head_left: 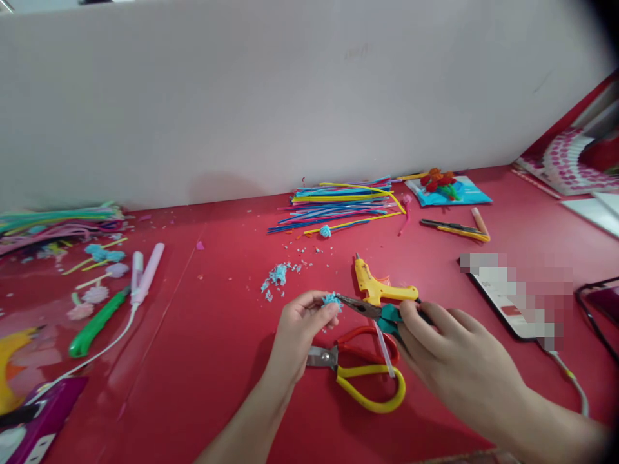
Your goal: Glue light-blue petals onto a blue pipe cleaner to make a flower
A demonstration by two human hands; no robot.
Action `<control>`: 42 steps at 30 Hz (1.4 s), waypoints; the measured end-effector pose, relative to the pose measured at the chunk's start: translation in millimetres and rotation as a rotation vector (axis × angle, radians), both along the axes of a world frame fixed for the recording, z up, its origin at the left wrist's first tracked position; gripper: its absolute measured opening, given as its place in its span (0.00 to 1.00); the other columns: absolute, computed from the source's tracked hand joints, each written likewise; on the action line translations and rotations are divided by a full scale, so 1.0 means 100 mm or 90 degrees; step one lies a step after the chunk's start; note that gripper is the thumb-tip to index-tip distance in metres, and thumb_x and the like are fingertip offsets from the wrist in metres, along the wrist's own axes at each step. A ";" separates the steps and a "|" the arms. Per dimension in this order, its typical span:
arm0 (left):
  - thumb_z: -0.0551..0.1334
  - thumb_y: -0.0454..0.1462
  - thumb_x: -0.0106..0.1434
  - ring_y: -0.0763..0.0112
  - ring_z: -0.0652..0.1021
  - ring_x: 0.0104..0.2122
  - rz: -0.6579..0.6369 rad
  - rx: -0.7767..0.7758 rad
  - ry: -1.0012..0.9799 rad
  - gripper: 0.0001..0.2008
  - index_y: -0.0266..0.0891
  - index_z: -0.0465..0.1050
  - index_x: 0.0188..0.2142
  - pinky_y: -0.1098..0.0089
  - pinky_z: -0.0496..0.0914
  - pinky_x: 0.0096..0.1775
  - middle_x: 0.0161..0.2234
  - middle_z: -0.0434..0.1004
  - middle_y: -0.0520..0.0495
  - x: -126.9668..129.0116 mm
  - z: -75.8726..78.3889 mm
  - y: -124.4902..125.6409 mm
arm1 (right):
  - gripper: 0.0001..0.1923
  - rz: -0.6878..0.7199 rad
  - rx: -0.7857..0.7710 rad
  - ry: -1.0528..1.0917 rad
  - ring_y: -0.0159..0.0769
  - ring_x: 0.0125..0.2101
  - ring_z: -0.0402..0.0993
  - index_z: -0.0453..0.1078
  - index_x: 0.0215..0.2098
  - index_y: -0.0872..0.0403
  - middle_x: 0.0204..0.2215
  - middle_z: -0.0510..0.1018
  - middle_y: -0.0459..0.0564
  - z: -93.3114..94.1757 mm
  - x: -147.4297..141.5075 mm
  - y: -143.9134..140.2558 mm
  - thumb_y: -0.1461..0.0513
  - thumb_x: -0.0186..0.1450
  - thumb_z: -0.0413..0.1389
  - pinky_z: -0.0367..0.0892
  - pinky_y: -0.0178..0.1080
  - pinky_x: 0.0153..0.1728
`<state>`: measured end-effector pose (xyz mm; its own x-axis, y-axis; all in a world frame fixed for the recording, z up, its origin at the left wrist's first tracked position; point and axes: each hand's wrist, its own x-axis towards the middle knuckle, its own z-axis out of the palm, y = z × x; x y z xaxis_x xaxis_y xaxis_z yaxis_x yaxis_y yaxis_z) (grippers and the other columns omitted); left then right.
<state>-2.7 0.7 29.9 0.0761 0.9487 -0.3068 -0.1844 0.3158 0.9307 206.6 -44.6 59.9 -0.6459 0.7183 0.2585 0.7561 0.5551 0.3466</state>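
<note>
Between the thumb and fingers of my left hand (307, 322) is a small fuzzy blue piece (331, 299), which looks like chenille stem. My right hand (454, 354) grips the teal handles of needle-nose pliers (360, 305). The pliers' tips meet the blue piece at its right side; whether the jaws are closed on it I cannot tell. Below the pliers lie scissors (372, 399) with one red and one yellow handle loop. A yellow glue gun (374, 287) rests just beyond the pliers. Blue fuzz clippings (278, 275) are heaped to the left.
A bundle of coloured chenille stems (338, 203) lies against the white partition (290, 96). Tweezers (454, 227) and a phone (503, 299) with a cable are at right. On the left are a green cutter (99, 324), a pink corded tool (147, 274) and pom-pom pieces (95, 294).
</note>
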 end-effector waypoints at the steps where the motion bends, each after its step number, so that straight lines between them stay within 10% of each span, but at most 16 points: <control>1: 0.67 0.37 0.51 0.77 0.71 0.22 -0.002 -0.004 -0.003 0.08 0.35 0.74 0.30 0.76 0.66 0.28 0.20 0.73 0.52 0.00 0.00 0.00 | 0.12 0.005 -0.001 -0.006 0.44 0.32 0.65 0.74 0.34 0.56 0.40 0.74 0.56 0.01 0.00 0.01 0.69 0.53 0.54 0.61 0.43 0.27; 22: 0.67 0.35 0.51 0.70 0.78 0.28 0.036 -0.010 -0.115 0.11 0.36 0.71 0.35 0.69 0.71 0.35 0.28 0.76 0.50 -0.03 0.00 0.04 | 0.12 -0.043 -0.095 0.196 0.41 0.33 0.66 0.73 0.32 0.53 0.38 0.72 0.55 0.03 0.09 0.04 0.60 0.64 0.48 0.62 0.43 0.33; 32: 0.67 0.34 0.51 0.69 0.73 0.38 0.135 0.268 0.207 0.08 0.42 0.75 0.33 0.72 0.67 0.43 0.37 0.72 0.48 -0.03 -0.01 0.02 | 0.08 -0.050 -0.116 0.192 0.42 0.33 0.68 0.73 0.32 0.53 0.38 0.71 0.56 0.03 -0.02 0.05 0.63 0.61 0.51 0.64 0.43 0.31; 42: 0.66 0.34 0.52 0.74 0.76 0.27 0.043 -0.007 -0.144 0.09 0.35 0.73 0.34 0.72 0.70 0.33 0.27 0.75 0.50 -0.08 0.00 0.07 | 0.11 -0.044 -0.157 0.281 0.39 0.34 0.70 0.71 0.29 0.54 0.38 0.71 0.55 -0.01 0.08 0.05 0.60 0.65 0.49 0.65 0.41 0.32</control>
<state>-10.8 7.6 29.6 0.0806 0.9505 -0.3002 -0.4085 0.3062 0.8599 214.9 -39.2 58.9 -0.4622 0.8298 0.3129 0.8387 0.5236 -0.1497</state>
